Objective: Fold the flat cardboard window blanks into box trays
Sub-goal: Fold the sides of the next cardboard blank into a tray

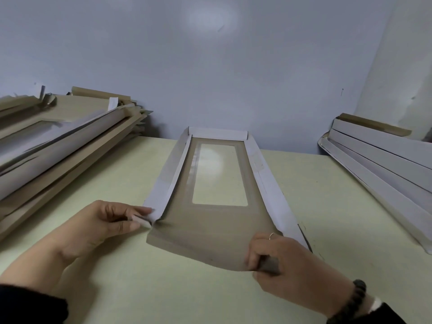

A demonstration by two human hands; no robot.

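Note:
A long brown cardboard window blank (211, 226) lies lengthwise on the pale green table (121, 272), its clear window (218, 176) showing the tabletop. Its white-faced left flap (167, 174), right flap (271, 183) and far end flap (217, 133) stand partly raised. My left hand (102, 226) pinches the near corner tab of the left flap. My right hand (287, 265) grips the near right corner of the blank, where the near end flap curls up off the table.
A messy stack of cardboard blanks and folded pieces (58, 141) fills the left side of the table. White folded trays (383, 164) lean in a row at the right. A grey-blue wall (210, 66) closes the back.

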